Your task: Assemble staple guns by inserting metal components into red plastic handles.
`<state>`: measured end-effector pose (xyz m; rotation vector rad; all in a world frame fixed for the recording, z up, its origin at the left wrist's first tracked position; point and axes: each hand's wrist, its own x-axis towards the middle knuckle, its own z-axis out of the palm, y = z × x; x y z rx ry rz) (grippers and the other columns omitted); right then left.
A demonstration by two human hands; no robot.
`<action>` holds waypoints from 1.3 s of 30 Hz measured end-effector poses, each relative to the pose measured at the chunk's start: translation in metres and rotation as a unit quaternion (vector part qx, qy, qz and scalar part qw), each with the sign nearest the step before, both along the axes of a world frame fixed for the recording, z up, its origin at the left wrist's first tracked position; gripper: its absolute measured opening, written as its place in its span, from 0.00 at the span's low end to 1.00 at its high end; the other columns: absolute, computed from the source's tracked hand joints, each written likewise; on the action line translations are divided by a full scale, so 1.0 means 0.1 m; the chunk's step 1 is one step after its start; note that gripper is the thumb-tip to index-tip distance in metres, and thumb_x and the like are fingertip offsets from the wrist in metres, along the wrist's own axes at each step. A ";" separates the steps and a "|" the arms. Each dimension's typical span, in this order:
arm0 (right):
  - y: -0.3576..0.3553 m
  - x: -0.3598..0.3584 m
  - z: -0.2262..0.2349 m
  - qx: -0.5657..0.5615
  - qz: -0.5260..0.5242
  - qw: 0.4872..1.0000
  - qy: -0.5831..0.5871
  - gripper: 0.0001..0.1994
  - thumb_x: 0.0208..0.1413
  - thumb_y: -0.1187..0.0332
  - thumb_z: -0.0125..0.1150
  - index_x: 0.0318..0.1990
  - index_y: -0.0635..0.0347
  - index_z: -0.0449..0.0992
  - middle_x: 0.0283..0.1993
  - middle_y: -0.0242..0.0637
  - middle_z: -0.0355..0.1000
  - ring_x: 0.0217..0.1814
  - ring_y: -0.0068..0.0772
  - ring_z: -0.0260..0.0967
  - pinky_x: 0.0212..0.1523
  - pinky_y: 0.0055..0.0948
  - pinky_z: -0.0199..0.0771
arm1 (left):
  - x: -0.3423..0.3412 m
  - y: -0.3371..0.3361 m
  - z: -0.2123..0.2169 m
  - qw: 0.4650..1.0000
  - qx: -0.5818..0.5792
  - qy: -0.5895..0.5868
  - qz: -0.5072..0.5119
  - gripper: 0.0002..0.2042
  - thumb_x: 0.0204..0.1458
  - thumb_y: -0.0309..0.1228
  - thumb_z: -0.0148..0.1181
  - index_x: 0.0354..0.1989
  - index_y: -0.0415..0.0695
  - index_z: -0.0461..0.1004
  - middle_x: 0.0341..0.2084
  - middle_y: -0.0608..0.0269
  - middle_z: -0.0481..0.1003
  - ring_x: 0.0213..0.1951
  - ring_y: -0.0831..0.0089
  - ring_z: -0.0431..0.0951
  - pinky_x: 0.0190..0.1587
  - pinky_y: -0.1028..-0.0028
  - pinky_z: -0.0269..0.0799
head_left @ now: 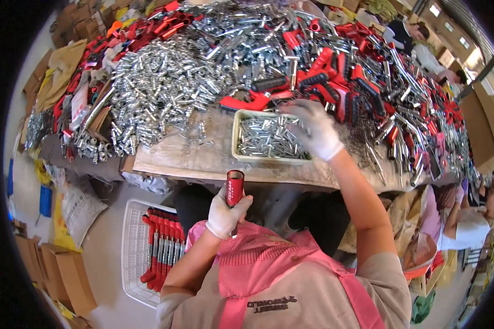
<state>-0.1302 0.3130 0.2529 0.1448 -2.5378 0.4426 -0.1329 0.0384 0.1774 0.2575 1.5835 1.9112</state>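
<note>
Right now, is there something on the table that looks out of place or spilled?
Slightly odd: a few silver bits lie scattered on the tabletop between the heap and the tray, perhaps spilled from the heap.

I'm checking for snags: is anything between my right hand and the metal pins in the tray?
Nothing visible. Your right hand is over the right end of the tray, beside uncovered metal pins; a red handle lies beyond the far rim, not between them.
</note>
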 end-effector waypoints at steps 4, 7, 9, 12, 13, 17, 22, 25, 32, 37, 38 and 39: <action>0.27 -0.76 -0.37 0.329 0.026 0.944 -0.020 0.13 0.47 0.65 0.57 0.42 0.47 0.75 0.45 0.36 0.70 0.53 0.39 0.65 0.52 0.39 0.63 | -0.12 -0.13 0.00 1.000 -0.004 0.018 0.014 0.09 0.48 0.20 0.57 0.32 0.43 0.62 0.14 0.70 0.63 0.11 0.81 0.63 0.14 0.79 0.60; 0.59 -1.00 -0.04 0.173 -0.148 0.974 -0.012 0.04 0.43 0.67 0.58 0.27 0.54 0.75 0.30 0.39 0.70 0.35 0.44 0.69 0.37 0.44 0.67 | -0.18 -0.32 0.01 0.998 0.011 0.005 0.056 0.08 0.48 0.23 0.60 0.32 0.43 0.66 0.14 0.71 0.65 0.13 0.84 0.63 0.16 0.81 0.58; 0.71 -1.11 0.04 0.162 -0.197 0.944 0.210 0.06 0.48 0.66 0.57 0.33 0.55 0.75 0.37 0.42 0.70 0.39 0.47 0.68 0.39 0.42 0.68 | -0.24 -0.37 -0.04 0.997 0.006 0.001 0.072 0.08 0.48 0.22 0.59 0.33 0.43 0.66 0.14 0.71 0.65 0.13 0.84 0.63 0.16 0.82 0.58; 0.29 -1.56 0.22 0.128 -0.138 0.981 0.056 0.07 0.49 0.63 0.56 0.34 0.53 0.75 0.37 0.41 0.72 0.41 0.44 0.70 0.41 0.42 0.70 | -0.30 -0.39 -0.08 0.995 0.028 -0.040 0.091 0.09 0.48 0.23 0.60 0.32 0.43 0.65 0.14 0.71 0.65 0.13 0.84 0.63 0.16 0.82 0.58; 0.13 -1.77 0.17 0.140 -0.105 0.984 0.034 0.08 0.50 0.62 0.52 0.32 0.54 0.75 0.34 0.42 0.73 0.39 0.45 0.71 0.41 0.42 0.70 | -0.32 -0.38 -0.08 0.995 0.038 -0.040 0.079 0.09 0.48 0.23 0.61 0.32 0.44 0.65 0.14 0.71 0.65 0.13 0.84 0.63 0.16 0.82 0.58; -0.36 -2.47 -0.14 0.208 -0.175 0.932 -0.241 0.16 0.50 0.53 0.53 0.41 0.51 0.76 0.44 0.43 0.74 0.47 0.46 0.71 0.48 0.42 0.70 | -0.33 -0.38 -0.15 0.997 0.022 -0.022 0.071 0.09 0.47 0.25 0.62 0.30 0.44 0.66 0.15 0.72 0.66 0.13 0.84 0.63 0.17 0.82 0.58; -0.23 -2.66 -0.22 0.075 -0.169 0.930 -0.318 0.16 0.43 0.61 0.57 0.42 0.51 0.77 0.44 0.44 0.74 0.47 0.43 0.72 0.49 0.36 0.70 | -0.33 -0.49 -0.17 0.997 0.001 -0.008 0.082 0.09 0.47 0.26 0.63 0.31 0.43 0.66 0.15 0.71 0.66 0.13 0.84 0.63 0.17 0.81 0.59; -0.10 -2.50 -0.13 -0.221 -0.105 0.964 -0.099 0.17 0.46 0.58 0.60 0.44 0.54 0.76 0.40 0.45 0.75 0.43 0.42 0.74 0.44 0.34 0.71 | -0.35 -0.48 -0.19 0.997 0.009 -0.024 0.073 0.09 0.47 0.26 0.63 0.31 0.43 0.66 0.15 0.71 0.66 0.13 0.84 0.63 0.16 0.81 0.59; -0.14 -1.41 0.35 -0.229 0.139 0.949 -0.165 0.09 0.57 0.75 0.50 0.45 0.63 0.64 0.41 0.37 0.69 0.47 0.25 0.68 0.45 0.28 0.70 | -0.44 -0.37 -0.25 0.986 -0.059 0.149 0.054 0.10 0.45 0.26 0.64 0.32 0.43 0.68 0.17 0.71 0.68 0.15 0.85 0.64 0.18 0.82 0.60; -0.53 -0.36 0.39 0.070 0.234 0.953 -0.178 0.15 0.49 0.71 0.58 0.47 0.57 0.73 0.39 0.42 0.72 0.41 0.45 0.70 0.42 0.38 0.70 | -0.44 -0.27 -0.20 0.967 -0.120 0.223 -0.022 0.18 0.43 0.30 0.67 0.42 0.39 0.71 0.28 0.66 0.75 0.32 0.79 0.73 0.40 0.77 0.69; -0.53 -0.21 0.37 0.063 0.239 0.948 -0.200 0.14 0.50 0.68 0.57 0.46 0.53 0.73 0.39 0.40 0.71 0.40 0.45 0.70 0.40 0.38 0.71 | -0.43 -0.21 -0.16 0.962 -0.134 0.232 -0.045 0.20 0.42 0.31 0.68 0.42 0.38 0.71 0.29 0.61 0.76 0.32 0.77 0.74 0.40 0.76 0.70; -0.51 -0.08 0.35 0.056 0.247 0.942 -0.220 0.13 0.51 0.65 0.57 0.45 0.50 0.72 0.39 0.39 0.70 0.40 0.45 0.70 0.38 0.39 0.72 | -0.39 -0.17 -0.13 0.962 -0.132 0.233 -0.056 0.20 0.42 0.31 0.68 0.42 0.38 0.71 0.29 0.61 0.76 0.32 0.77 0.74 0.40 0.76 0.70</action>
